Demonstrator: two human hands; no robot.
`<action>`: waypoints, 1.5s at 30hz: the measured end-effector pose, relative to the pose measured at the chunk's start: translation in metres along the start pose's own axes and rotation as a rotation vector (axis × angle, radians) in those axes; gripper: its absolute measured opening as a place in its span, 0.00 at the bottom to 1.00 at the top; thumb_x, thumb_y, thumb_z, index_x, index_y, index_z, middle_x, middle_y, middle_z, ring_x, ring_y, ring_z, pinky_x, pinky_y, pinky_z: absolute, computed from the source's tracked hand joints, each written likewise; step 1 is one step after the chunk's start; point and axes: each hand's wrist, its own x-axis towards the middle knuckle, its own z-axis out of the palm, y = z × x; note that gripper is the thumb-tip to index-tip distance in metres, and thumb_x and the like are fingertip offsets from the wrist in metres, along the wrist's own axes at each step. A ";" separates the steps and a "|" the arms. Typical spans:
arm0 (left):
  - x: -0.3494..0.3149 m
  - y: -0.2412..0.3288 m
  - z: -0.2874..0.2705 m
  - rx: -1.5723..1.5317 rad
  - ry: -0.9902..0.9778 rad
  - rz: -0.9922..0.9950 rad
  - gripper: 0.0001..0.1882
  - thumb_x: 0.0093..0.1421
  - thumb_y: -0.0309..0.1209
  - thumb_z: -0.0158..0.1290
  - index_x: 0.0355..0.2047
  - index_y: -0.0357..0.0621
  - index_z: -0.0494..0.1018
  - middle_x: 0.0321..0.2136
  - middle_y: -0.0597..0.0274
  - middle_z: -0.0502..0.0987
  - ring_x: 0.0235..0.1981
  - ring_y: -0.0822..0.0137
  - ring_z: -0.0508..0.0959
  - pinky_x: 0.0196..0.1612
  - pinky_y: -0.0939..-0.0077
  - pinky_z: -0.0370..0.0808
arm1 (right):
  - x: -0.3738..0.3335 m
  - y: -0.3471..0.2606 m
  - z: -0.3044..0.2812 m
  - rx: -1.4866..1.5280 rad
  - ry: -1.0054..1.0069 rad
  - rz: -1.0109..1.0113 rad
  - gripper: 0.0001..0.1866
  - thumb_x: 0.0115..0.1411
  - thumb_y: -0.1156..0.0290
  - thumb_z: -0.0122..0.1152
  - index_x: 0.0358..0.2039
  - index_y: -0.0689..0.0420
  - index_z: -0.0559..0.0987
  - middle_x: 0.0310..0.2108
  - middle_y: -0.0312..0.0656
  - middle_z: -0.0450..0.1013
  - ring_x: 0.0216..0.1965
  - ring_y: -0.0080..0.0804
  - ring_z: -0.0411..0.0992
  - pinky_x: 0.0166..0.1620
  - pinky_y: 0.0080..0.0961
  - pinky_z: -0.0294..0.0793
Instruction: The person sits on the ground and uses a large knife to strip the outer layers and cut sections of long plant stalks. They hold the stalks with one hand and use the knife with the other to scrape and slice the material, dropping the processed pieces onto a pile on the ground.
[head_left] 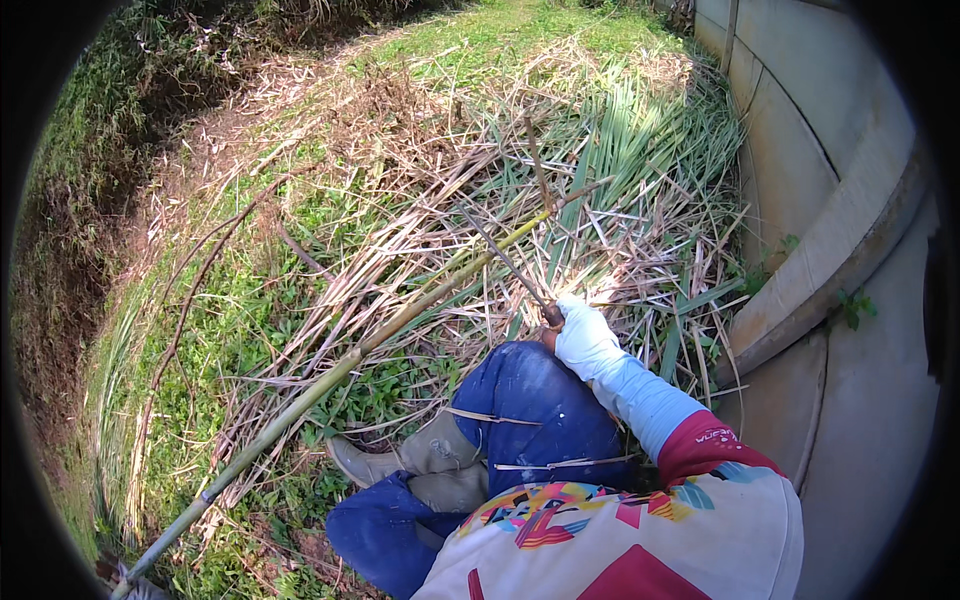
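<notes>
My right hand (586,340), in a white glove, is closed round the short wooden handle of a long, narrow-bladed knife (521,276). Its dark blade slants up and left, crossing a long green pole (345,365) that looks like bamboo. Whether blade and pole touch, I cannot tell. The pole runs from the lower left rim to a thin brown tip right of centre, where a bare side twig (537,165) sticks up. At its thick end a greyish shape (146,590) is cut off by the rim; it may be my left hand, but no fingers show.
My bent legs in blue trousers (545,400) and muddy rubber boots (440,450) are beneath me. Cut green blades (640,140) and dry stalks (370,285) litter the grass. A concrete wall (790,150) with a sloping ledge (830,270) stands right; a brushy bank (80,220) rises left.
</notes>
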 end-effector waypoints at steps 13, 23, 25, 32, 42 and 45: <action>-0.083 -0.061 0.062 -1.211 0.055 -0.701 0.41 0.72 0.64 0.31 0.53 0.30 0.66 0.25 0.59 0.66 0.20 0.66 0.67 0.25 0.69 0.69 | -0.003 -0.019 -0.030 -0.363 -0.243 -0.098 0.17 0.54 0.61 0.68 0.42 0.57 0.80 0.38 0.54 0.80 0.43 0.55 0.79 0.47 0.44 0.77; -0.130 -0.069 0.051 -0.850 0.230 -0.790 0.33 0.76 0.57 0.30 0.40 0.36 0.68 0.20 0.62 0.60 0.16 0.69 0.58 0.18 0.76 0.57 | 0.009 -0.034 -0.017 -0.562 -0.314 -0.025 0.14 0.55 0.70 0.59 0.41 0.61 0.83 0.37 0.59 0.81 0.42 0.57 0.80 0.45 0.45 0.78; -0.113 -0.059 0.049 -0.902 0.233 -0.718 0.31 0.76 0.56 0.31 0.35 0.38 0.66 0.19 0.65 0.58 0.15 0.70 0.55 0.17 0.77 0.53 | 0.009 -0.052 -0.020 -0.596 -0.307 -0.080 0.14 0.55 0.71 0.58 0.41 0.61 0.82 0.38 0.58 0.81 0.42 0.58 0.80 0.45 0.45 0.79; -0.069 -0.054 0.022 -1.313 -0.100 -0.467 0.28 0.74 0.57 0.37 0.27 0.47 0.60 0.17 0.70 0.54 0.14 0.73 0.53 0.16 0.78 0.52 | -0.020 -0.064 -0.023 -0.615 -0.551 -0.185 0.19 0.53 0.65 0.66 0.44 0.59 0.79 0.38 0.56 0.80 0.42 0.56 0.79 0.45 0.45 0.78; -0.005 0.028 0.056 -1.544 -0.059 -0.347 0.22 0.71 0.52 0.40 0.27 0.51 0.65 0.17 0.73 0.63 0.14 0.76 0.60 0.18 0.80 0.60 | 0.104 0.132 -0.065 -0.875 -0.206 0.034 0.08 0.55 0.69 0.61 0.33 0.55 0.84 0.31 0.52 0.81 0.34 0.52 0.81 0.38 0.40 0.79; 0.043 -0.017 0.047 -1.645 -0.023 -0.398 0.28 0.69 0.59 0.38 0.26 0.48 0.60 0.19 0.64 0.62 0.13 0.72 0.59 0.18 0.76 0.60 | 0.077 0.122 -0.040 -0.521 -0.063 0.034 0.08 0.51 0.71 0.66 0.33 0.55 0.80 0.28 0.51 0.78 0.30 0.49 0.77 0.35 0.39 0.74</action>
